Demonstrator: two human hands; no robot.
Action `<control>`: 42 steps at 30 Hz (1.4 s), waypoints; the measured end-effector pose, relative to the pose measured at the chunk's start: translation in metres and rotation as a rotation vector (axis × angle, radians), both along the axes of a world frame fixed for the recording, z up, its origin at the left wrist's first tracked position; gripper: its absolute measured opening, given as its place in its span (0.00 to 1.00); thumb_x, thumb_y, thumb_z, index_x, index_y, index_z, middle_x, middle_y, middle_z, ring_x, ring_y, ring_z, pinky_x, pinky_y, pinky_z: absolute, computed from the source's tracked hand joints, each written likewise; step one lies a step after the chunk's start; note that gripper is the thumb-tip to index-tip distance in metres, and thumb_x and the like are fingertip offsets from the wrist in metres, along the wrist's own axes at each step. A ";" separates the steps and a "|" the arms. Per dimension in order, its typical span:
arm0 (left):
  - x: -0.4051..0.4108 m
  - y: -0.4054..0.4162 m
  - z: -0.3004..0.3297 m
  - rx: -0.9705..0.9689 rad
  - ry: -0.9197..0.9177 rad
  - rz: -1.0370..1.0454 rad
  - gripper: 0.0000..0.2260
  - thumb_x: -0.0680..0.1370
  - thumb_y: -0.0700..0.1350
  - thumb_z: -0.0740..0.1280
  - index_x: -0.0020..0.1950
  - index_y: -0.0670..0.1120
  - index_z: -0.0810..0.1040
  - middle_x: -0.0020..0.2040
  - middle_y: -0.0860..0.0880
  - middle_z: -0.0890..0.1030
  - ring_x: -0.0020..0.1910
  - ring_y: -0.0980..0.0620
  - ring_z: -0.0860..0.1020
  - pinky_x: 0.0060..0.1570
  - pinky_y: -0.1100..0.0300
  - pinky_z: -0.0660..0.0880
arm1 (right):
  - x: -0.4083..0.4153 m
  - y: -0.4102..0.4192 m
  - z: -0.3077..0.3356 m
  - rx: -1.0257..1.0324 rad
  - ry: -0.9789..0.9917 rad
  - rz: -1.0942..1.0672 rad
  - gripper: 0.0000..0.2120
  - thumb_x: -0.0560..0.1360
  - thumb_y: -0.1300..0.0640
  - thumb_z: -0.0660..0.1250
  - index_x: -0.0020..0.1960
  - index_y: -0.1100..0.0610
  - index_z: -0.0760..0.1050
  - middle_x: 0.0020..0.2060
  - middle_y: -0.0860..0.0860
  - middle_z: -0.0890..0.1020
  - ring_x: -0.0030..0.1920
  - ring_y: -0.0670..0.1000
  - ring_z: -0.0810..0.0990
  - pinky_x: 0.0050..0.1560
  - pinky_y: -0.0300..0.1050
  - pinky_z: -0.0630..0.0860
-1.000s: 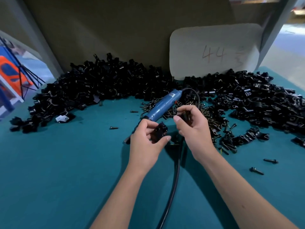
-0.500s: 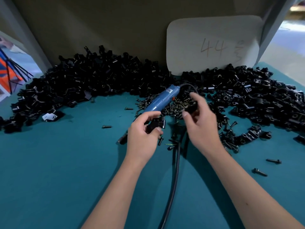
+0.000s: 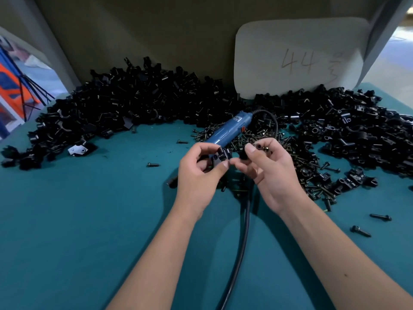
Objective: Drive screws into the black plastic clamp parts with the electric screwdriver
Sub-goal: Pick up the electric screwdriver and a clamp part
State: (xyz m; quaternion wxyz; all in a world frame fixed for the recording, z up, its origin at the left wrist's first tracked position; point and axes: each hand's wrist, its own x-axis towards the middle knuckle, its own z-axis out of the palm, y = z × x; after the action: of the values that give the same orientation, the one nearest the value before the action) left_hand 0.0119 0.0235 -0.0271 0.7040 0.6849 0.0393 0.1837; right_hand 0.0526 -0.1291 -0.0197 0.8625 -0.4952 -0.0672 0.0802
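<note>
Mid-frame, left hand (image 3: 199, 168) pinches a small stiff black plastic clamp part (image 3: 220, 156) by its edges, right hand (image 3: 271, 168) grips another black piece (image 3: 243, 154); both probably light and fiddly.

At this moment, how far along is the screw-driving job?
Done: cannot tell; no part clearly shows a driven screw. In hand: the left hand pinches a black clamp part, and the right hand holds another small black piece beside it. The blue screwdriver lies on the table, unheld. Left: big heaps of black parts and a scatter of loose screws.
</note>
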 end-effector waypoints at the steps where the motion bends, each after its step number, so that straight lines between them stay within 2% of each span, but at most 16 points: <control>1: 0.000 0.000 -0.001 -0.008 -0.004 -0.016 0.12 0.71 0.41 0.75 0.51 0.54 0.82 0.49 0.55 0.84 0.48 0.52 0.84 0.52 0.55 0.81 | 0.000 0.000 0.000 -0.039 -0.021 -0.014 0.11 0.77 0.61 0.73 0.55 0.59 0.73 0.37 0.54 0.75 0.41 0.58 0.88 0.38 0.41 0.82; 3: 0.000 0.001 -0.002 -0.026 -0.008 -0.061 0.13 0.72 0.39 0.75 0.52 0.53 0.82 0.51 0.54 0.85 0.49 0.51 0.85 0.53 0.56 0.81 | 0.001 -0.002 -0.001 -0.131 -0.086 -0.039 0.12 0.76 0.58 0.75 0.57 0.55 0.77 0.35 0.51 0.78 0.38 0.54 0.84 0.30 0.40 0.76; 6: -0.001 0.001 -0.001 -0.057 -0.013 -0.119 0.16 0.74 0.34 0.75 0.56 0.52 0.83 0.53 0.51 0.85 0.51 0.49 0.85 0.55 0.55 0.81 | 0.003 -0.002 -0.002 -0.189 -0.128 -0.063 0.11 0.71 0.52 0.78 0.52 0.52 0.83 0.34 0.51 0.77 0.33 0.48 0.75 0.27 0.37 0.67; 8: 0.000 0.000 -0.001 -0.051 -0.023 -0.128 0.15 0.74 0.34 0.75 0.56 0.51 0.84 0.52 0.51 0.86 0.51 0.49 0.86 0.54 0.56 0.81 | 0.003 -0.002 -0.002 -0.167 -0.114 -0.038 0.11 0.70 0.54 0.77 0.52 0.53 0.85 0.37 0.52 0.80 0.34 0.47 0.76 0.28 0.36 0.69; 11: 0.000 0.000 0.000 -0.089 -0.033 -0.095 0.14 0.73 0.35 0.75 0.55 0.50 0.84 0.52 0.51 0.87 0.52 0.50 0.86 0.54 0.57 0.81 | 0.005 -0.006 -0.003 -0.107 -0.086 0.088 0.14 0.70 0.61 0.76 0.56 0.57 0.85 0.44 0.52 0.85 0.41 0.46 0.83 0.38 0.36 0.79; 13: 0.001 0.002 -0.001 -0.126 -0.036 -0.077 0.14 0.73 0.35 0.76 0.54 0.50 0.85 0.53 0.50 0.87 0.52 0.50 0.85 0.54 0.58 0.81 | 0.006 -0.007 -0.002 -0.108 -0.095 0.143 0.16 0.71 0.64 0.76 0.58 0.60 0.84 0.46 0.52 0.85 0.44 0.47 0.84 0.42 0.37 0.81; 17: 0.002 0.004 -0.001 -0.235 -0.012 -0.076 0.13 0.72 0.38 0.78 0.53 0.51 0.86 0.57 0.45 0.86 0.59 0.43 0.84 0.61 0.50 0.79 | 0.002 -0.002 -0.001 -0.177 -0.136 0.059 0.12 0.71 0.59 0.76 0.54 0.58 0.85 0.44 0.51 0.87 0.42 0.47 0.84 0.35 0.39 0.79; 19: 0.002 0.004 0.000 -0.276 -0.004 -0.108 0.13 0.72 0.36 0.78 0.54 0.49 0.86 0.57 0.44 0.86 0.59 0.39 0.84 0.62 0.48 0.80 | 0.002 -0.002 -0.001 -0.152 -0.136 0.043 0.10 0.71 0.56 0.76 0.52 0.55 0.87 0.44 0.50 0.87 0.42 0.45 0.83 0.33 0.38 0.76; 23: 0.002 0.002 -0.001 -0.270 -0.033 -0.113 0.14 0.73 0.31 0.77 0.55 0.45 0.84 0.56 0.44 0.86 0.55 0.46 0.85 0.56 0.55 0.81 | 0.002 -0.002 -0.003 -0.169 -0.162 0.084 0.12 0.72 0.55 0.76 0.55 0.52 0.87 0.47 0.51 0.87 0.43 0.46 0.82 0.32 0.38 0.75; 28: 0.002 0.003 0.000 -0.260 -0.064 -0.116 0.15 0.71 0.30 0.77 0.50 0.48 0.86 0.51 0.45 0.87 0.52 0.48 0.85 0.53 0.59 0.81 | 0.003 -0.002 -0.002 -0.211 -0.188 0.136 0.15 0.72 0.56 0.76 0.58 0.51 0.87 0.51 0.52 0.87 0.46 0.47 0.83 0.34 0.39 0.77; 31: 0.002 0.006 0.000 -0.294 -0.069 -0.155 0.14 0.70 0.35 0.79 0.50 0.50 0.87 0.53 0.44 0.87 0.54 0.46 0.85 0.55 0.56 0.81 | 0.003 -0.003 -0.002 -0.204 -0.194 0.135 0.14 0.72 0.56 0.77 0.57 0.50 0.87 0.50 0.52 0.88 0.47 0.47 0.84 0.35 0.39 0.77; 34: 0.003 0.009 -0.001 -0.330 -0.054 -0.178 0.13 0.68 0.42 0.81 0.52 0.48 0.88 0.55 0.42 0.87 0.55 0.44 0.85 0.56 0.54 0.82 | 0.002 -0.002 -0.001 -0.209 -0.201 0.126 0.12 0.71 0.55 0.77 0.54 0.49 0.88 0.50 0.53 0.88 0.47 0.49 0.85 0.35 0.39 0.77; 39: 0.003 0.012 -0.003 -0.329 -0.043 -0.168 0.16 0.69 0.41 0.79 0.56 0.42 0.86 0.54 0.41 0.87 0.52 0.45 0.86 0.52 0.57 0.82 | 0.003 -0.001 -0.002 -0.236 -0.215 0.121 0.10 0.71 0.56 0.78 0.52 0.48 0.88 0.49 0.53 0.88 0.47 0.49 0.86 0.35 0.39 0.78; 42: 0.005 0.012 -0.002 -0.298 -0.068 -0.137 0.14 0.71 0.40 0.78 0.56 0.42 0.86 0.52 0.42 0.87 0.48 0.47 0.86 0.50 0.58 0.82 | 0.005 0.000 -0.005 -0.267 -0.247 0.102 0.09 0.73 0.56 0.77 0.53 0.50 0.87 0.47 0.51 0.88 0.45 0.47 0.86 0.34 0.39 0.77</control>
State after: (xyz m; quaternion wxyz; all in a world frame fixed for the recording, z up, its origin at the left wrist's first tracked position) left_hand 0.0164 0.0357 -0.0290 0.8097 0.5672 -0.0044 0.1506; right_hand 0.0575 -0.1289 -0.0242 0.7692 -0.6071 -0.1864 0.0707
